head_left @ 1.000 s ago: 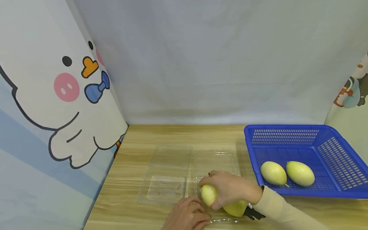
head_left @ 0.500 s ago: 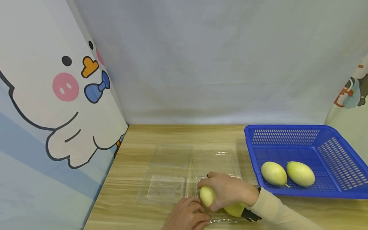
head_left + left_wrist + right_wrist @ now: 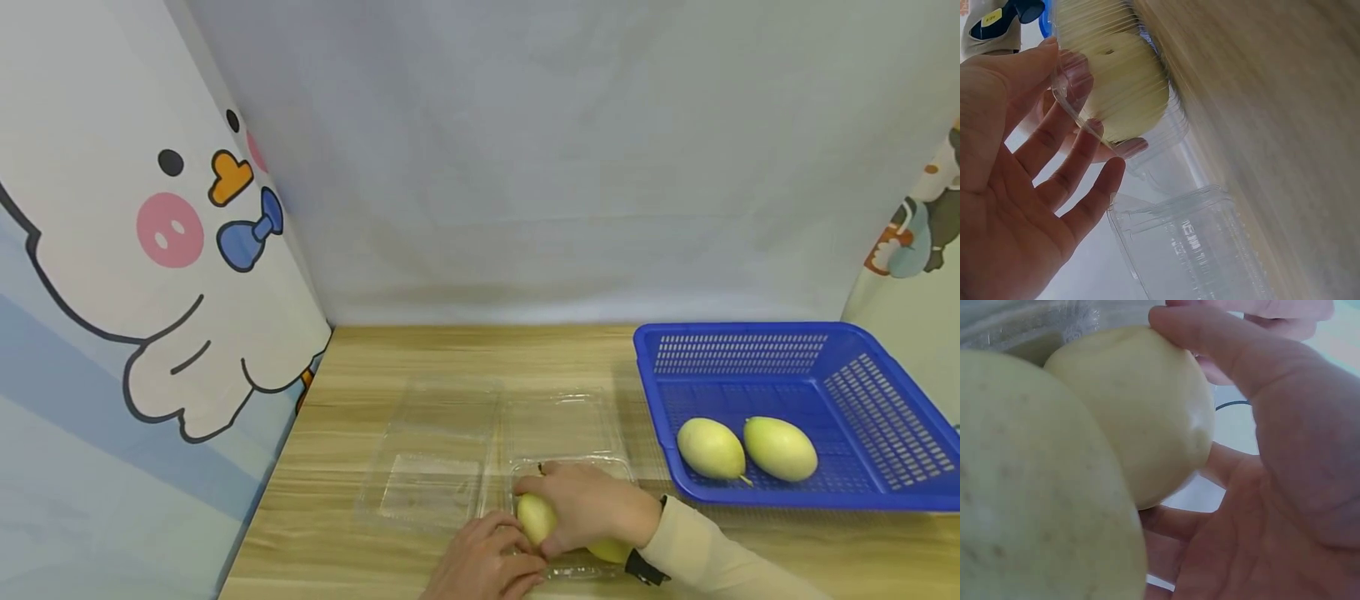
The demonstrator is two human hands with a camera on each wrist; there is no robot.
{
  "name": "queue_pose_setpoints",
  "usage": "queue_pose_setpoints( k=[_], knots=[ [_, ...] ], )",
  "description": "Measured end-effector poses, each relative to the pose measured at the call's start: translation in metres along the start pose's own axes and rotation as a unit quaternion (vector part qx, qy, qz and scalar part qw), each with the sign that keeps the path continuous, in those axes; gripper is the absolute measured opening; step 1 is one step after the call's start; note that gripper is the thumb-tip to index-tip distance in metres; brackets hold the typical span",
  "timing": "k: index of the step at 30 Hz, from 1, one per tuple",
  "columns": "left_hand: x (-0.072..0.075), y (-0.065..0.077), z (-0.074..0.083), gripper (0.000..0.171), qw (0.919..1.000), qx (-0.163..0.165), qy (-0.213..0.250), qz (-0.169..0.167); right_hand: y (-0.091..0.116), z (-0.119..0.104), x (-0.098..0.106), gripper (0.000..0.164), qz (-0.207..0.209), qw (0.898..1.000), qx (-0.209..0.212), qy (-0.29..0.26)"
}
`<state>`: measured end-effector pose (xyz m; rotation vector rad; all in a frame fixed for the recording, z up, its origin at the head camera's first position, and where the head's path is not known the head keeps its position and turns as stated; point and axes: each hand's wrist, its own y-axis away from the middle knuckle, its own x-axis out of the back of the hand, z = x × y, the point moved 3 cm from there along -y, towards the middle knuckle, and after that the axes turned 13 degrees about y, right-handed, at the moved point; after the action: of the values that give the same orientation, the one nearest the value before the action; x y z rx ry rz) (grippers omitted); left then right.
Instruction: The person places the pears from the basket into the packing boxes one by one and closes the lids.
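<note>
In the head view my right hand (image 3: 588, 504) grips a pale yellow oval melon (image 3: 536, 518) down in the clear plastic container (image 3: 570, 571). Its thumb and fingers span the melon (image 3: 1141, 412) in the right wrist view. A second melon (image 3: 609, 550) lies beside it in the container, partly under my right wrist; it looms large as the nearer melon (image 3: 1035, 487) in the right wrist view. My left hand (image 3: 489, 558) holds the container's left rim, thumb and fingertips at the plastic edge (image 3: 1069, 109). Joined to the container, its clear lid (image 3: 562, 421) lies folded back.
Another clear plastic container (image 3: 431, 487) stands open at the left on the wooden table (image 3: 465, 346). At the right is a blue basket (image 3: 738, 329) with two melons, a left one (image 3: 711, 448) and a right one (image 3: 780, 448). A pale curtain (image 3: 562, 167) hangs behind the table.
My right hand has shifted slightly left and down with the melon, lowering it beside the other melon in the container. My left hand has stayed at the rim.
</note>
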<state>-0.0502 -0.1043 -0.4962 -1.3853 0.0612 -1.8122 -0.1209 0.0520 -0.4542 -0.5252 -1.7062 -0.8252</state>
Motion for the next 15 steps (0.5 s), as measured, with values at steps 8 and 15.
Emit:
queue_pose_setpoints(
  k=[8,15],
  knots=[
    [0.0014,0.0003,0.0017,0.009,1.0,0.009,-0.001,-0.004,0.0007,-0.0014,0.0016,0.072,-0.006,1.0,-0.001,0.008],
    [0.0016,0.0016,0.0028,0.009,0.9999,0.01,-0.008,-0.003,0.0024,-0.0018,0.0019,0.074,-0.01,1.0,-0.001,0.011]
  ],
)
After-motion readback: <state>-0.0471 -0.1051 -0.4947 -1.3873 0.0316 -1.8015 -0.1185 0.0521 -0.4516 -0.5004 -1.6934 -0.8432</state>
